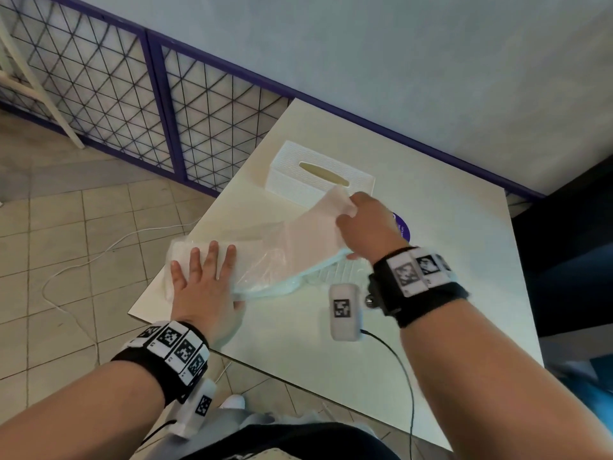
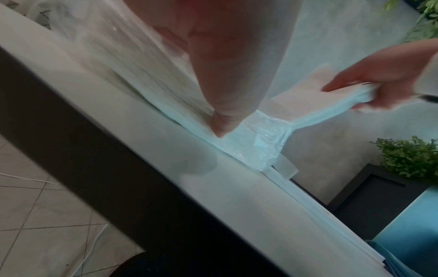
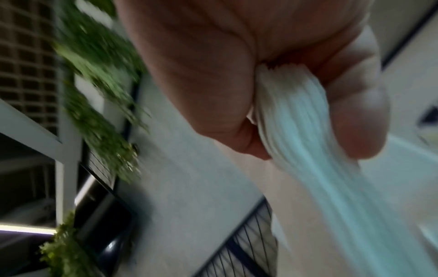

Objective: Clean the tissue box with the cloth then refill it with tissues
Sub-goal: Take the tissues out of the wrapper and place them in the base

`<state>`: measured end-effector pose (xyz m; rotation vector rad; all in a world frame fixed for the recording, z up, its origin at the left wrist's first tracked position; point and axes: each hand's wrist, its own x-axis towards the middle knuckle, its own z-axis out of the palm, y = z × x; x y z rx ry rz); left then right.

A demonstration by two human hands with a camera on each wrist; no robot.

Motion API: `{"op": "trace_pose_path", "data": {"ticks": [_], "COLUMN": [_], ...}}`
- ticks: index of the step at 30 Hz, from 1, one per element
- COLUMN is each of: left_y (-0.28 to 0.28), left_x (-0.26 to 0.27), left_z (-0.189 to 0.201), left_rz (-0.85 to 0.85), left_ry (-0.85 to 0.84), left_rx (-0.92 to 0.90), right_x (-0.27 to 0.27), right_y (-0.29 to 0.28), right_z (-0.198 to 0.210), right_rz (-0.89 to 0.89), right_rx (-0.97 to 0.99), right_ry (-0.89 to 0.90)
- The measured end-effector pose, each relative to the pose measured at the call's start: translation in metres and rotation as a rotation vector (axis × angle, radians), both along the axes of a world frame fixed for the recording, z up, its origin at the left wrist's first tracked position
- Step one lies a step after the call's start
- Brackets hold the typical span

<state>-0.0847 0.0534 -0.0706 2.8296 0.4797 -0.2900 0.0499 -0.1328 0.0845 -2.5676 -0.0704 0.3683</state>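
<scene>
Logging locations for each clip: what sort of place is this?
Probably a café or similar public seating area: a small pale table by a wall, tiled floor, purple-framed mesh partition, and potted greenery.

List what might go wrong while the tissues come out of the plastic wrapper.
1. The right hand grips only one end of the tissue stack, so sheets may tear or fan apart.
2. The left hand lies flat on the wrapper near the table edge; the wrapper could slide off.

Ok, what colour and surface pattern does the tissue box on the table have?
The tissue box is white with fine ribbing, and its slot looks tan. Best seen in the head view.
</scene>
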Motion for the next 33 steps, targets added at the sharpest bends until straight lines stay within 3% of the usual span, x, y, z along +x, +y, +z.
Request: {"op": "trace_pose_path", "data": {"ticks": [5,12,14,16,17,18,19,21,22,23,24,26,28,33], "left_y": [-0.017,-0.038,-0.046,-0.053,-0.056,-0.061,-0.066,-0.069,-0.069,-0.070,-0.072,-0.083,-0.094,-0.094], "left_x": [0.026,0.086,0.089,0.085,0.082,0.077,0.072,0.067,0.066,0.066,0.066,0.062,0.060,0.050], "left_z": [0.003,0.032,0.042,0.046,0.049,0.054,0.058,0.059,0.056,0.054,0.053,0.055,0.058,0.046], "left_rz": [0.139,0.419,0.334,0.079,-0.055,-0.143,-0.154,0.046,0.171,0.236,0.268,0.246,0.209,0.071], "left_ry": [0.046,0.191,0.110,-0.152,-0.261,-0.287,-0.204,0.008,0.078,0.130,0.163,0.140,0.047,-0.060], "left_rx": [-0.021,-0.130,-0.124,-0.186,-0.320,-0.577,-0.943,-1.704,-1.973,-2.102,-2.117,-1.910,-1.652,-1.307], "right_x": [-0.002,-0.027,-0.036,-0.043,-0.046,-0.048,-0.050,-0.053,-0.055,-0.057,-0.060,-0.065,-0.068,-0.075], "right_y": [-0.073,-0.132,-0.140,-0.145,-0.148,-0.149,-0.151,-0.152,-0.154,-0.155,-0.157,-0.161,-0.167,-0.183], "right_z": [0.039,0.040,0.036,0.032,0.031,0.028,0.026,0.019,0.014,0.007,-0.001,-0.022,-0.045,-0.094], "right_rz": [-0.078,-0.016,0.004,0.006,0.004,-0.005,-0.021,-0.078,-0.117,-0.160,-0.202,-0.252,-0.261,-0.210], "right_rx": [-0.043,-0.115,-0.084,-0.004,0.051,0.111,0.180,0.330,0.403,0.469,0.532,0.615,0.572,0.478], "right_ry": [-0.183,-0.227,-0.192,-0.168,-0.161,-0.154,-0.147,-0.130,-0.119,-0.100,-0.073,-0.019,-0.013,0.062]}}
